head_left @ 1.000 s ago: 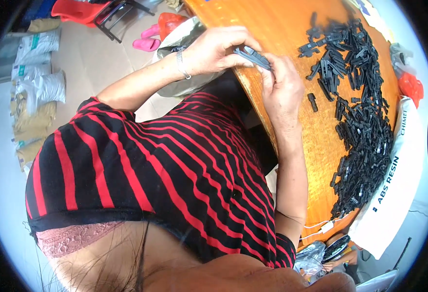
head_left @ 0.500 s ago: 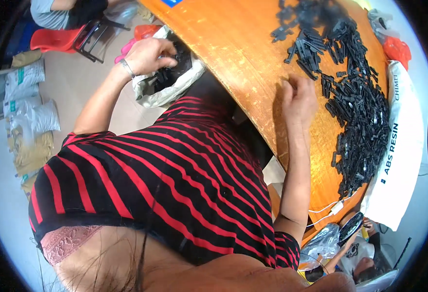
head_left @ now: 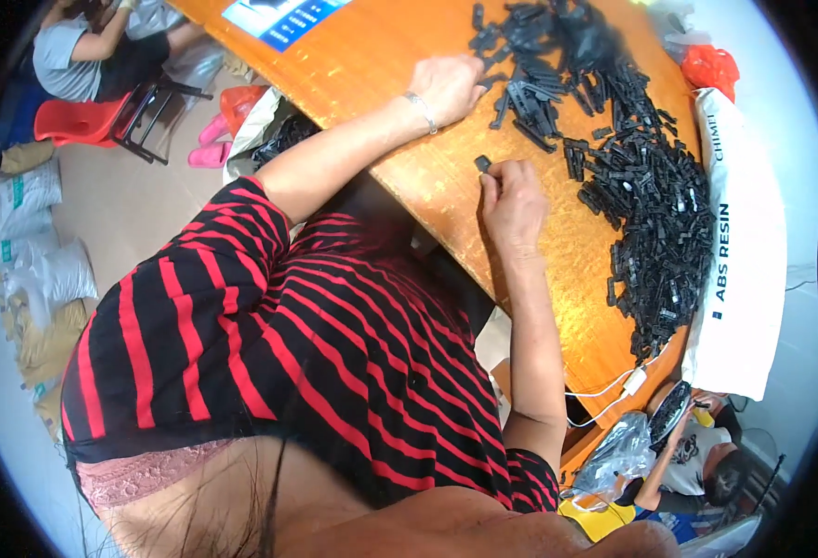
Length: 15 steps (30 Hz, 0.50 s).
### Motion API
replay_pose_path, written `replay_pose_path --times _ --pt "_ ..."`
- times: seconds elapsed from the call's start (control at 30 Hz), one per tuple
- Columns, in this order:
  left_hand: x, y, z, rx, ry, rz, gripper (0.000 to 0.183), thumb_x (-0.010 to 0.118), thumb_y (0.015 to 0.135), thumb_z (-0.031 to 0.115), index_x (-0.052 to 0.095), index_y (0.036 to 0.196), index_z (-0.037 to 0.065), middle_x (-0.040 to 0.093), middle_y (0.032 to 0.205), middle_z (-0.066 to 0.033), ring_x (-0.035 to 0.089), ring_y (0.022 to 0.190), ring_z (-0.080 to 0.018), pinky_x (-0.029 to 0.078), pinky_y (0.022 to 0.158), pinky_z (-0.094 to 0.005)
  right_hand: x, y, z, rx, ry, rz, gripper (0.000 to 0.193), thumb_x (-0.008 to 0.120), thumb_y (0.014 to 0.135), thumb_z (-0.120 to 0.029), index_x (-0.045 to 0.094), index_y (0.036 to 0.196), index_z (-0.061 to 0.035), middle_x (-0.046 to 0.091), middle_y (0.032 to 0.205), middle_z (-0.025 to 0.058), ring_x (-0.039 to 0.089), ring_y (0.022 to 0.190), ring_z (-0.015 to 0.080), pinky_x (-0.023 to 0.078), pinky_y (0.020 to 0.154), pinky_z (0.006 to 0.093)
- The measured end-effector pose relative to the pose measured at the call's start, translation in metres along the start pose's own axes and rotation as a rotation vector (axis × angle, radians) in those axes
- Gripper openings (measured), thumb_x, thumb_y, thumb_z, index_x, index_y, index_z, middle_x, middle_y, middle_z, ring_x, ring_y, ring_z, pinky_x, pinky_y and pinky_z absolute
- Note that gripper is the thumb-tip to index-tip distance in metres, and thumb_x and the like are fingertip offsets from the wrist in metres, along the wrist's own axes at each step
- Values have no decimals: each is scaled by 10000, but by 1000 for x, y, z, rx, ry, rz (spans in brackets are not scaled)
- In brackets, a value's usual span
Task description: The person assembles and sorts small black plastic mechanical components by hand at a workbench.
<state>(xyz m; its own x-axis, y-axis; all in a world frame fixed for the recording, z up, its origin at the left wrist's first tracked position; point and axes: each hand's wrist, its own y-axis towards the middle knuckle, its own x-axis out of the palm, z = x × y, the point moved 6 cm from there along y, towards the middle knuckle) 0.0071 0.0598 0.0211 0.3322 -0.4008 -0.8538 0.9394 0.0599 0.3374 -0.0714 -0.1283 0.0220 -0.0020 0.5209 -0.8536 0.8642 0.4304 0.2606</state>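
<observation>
Right hand point(head_left: 516, 203) pinches small black part point(head_left: 483, 164), left of black pile point(head_left: 665, 219). Left hand point(head_left: 449, 91) curled by pile's far left end; cannot tell if holding anything. Part looks light, stiff, maybe bit slick; thin bits could snap. Best hold: pinch flat sides.

1. We've got a bright pic overall; the table point(head_left: 441, 191) shows a warm yellow glare patch nr the right forearm point(head_left: 536, 344).
2. We see the white sack point(head_left: 748, 270) almost washed out.
3. Under the table we get v. deep shadow, little detail.
4. The black parts point(head_left: 660, 219) blur at the top end; lower ones look sharper.
5. Fisheye distortion: we get bent outer edges, black vignette & bluish fringe.
</observation>
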Motion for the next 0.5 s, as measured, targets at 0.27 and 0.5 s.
replay_pose_path --times 0.27,0.5 --pt "-22 -18 -14 -135 -296 62 169 718 858 242 704 880 76 676 793 -97 672 740 -247 523 666 -396 -16 27 -19 9 37 87 281 722 875 -153 616 1118 -58 619 1022 145 665 880 365 544 730 473" --pt "5 -58 18 -359 -1089 -132 157 754 914 148 671 920 15 683 790 -16 617 735 -64 505 627 -248 5 41 -23 119 255 104 537 666 882 -59 499 1387 13 642 1173 235 634 1090 411 520 909 475"
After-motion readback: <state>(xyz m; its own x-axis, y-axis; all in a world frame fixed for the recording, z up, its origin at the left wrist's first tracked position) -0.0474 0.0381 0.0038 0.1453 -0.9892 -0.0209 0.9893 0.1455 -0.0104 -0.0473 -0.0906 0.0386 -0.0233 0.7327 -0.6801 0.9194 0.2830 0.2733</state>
